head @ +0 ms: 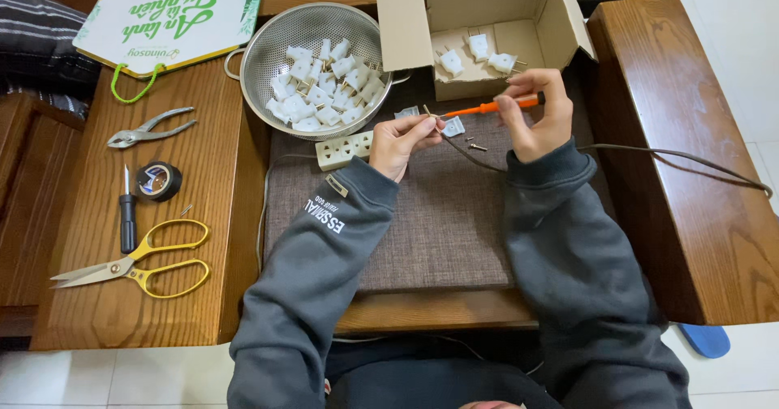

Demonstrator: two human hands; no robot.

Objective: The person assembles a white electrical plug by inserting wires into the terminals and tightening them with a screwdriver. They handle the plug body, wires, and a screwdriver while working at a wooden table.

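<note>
My right hand (536, 114) grips an orange-handled screwdriver (491, 106), its tip pointing left toward my left hand (403, 142). My left hand pinches the bared end of a dark brown cable (690, 165) together with a small metal part, just above a grey-brown mat (430, 222). A white plug half (453, 127) and small screws (476, 144) lie on the mat between my hands. A white power strip (344, 149) sits left of my left hand.
A metal colander (261, 52) holds several white plugs. An open cardboard box (503, 11) contains three more. On the left wooden surface lie pliers (148, 128), black tape (158, 180), a black screwdriver (127, 214) and yellow scissors (138, 265). A paper bag (162, 11) lies behind.
</note>
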